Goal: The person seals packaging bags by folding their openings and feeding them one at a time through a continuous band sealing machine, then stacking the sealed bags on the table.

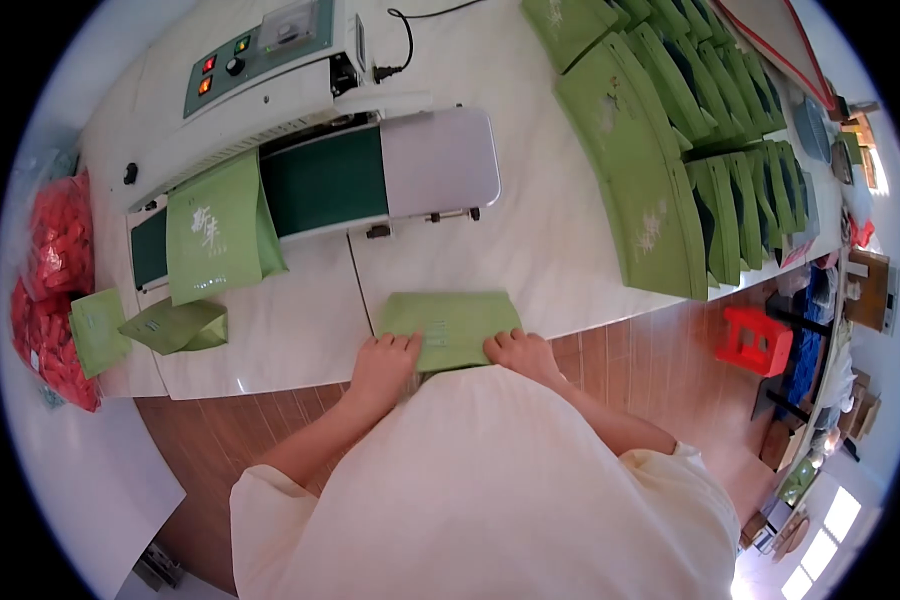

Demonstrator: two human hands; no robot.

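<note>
A green printed pouch (465,325) lies across the table's front edge, close against my body. My left hand (385,362) grips its left side, fingers curled over the top face. On the opposite side, my right hand (525,355) holds the pouch in the same way, fingers bent; both thumbs are hidden. Ahead to the left stands a band sealing machine (270,110) with lit red and orange switches. Another green pouch (220,230) hangs from its dark green conveyor belt (328,178), top edge inside the machine.
Several green pouches (660,170) stand in rows at the back right. Two more pouches (175,325) lie at the front left, beside bags of red packets (55,290). A red plastic stool (755,340) stands on the wooden floor at right. The machine's cord (407,45) runs behind it.
</note>
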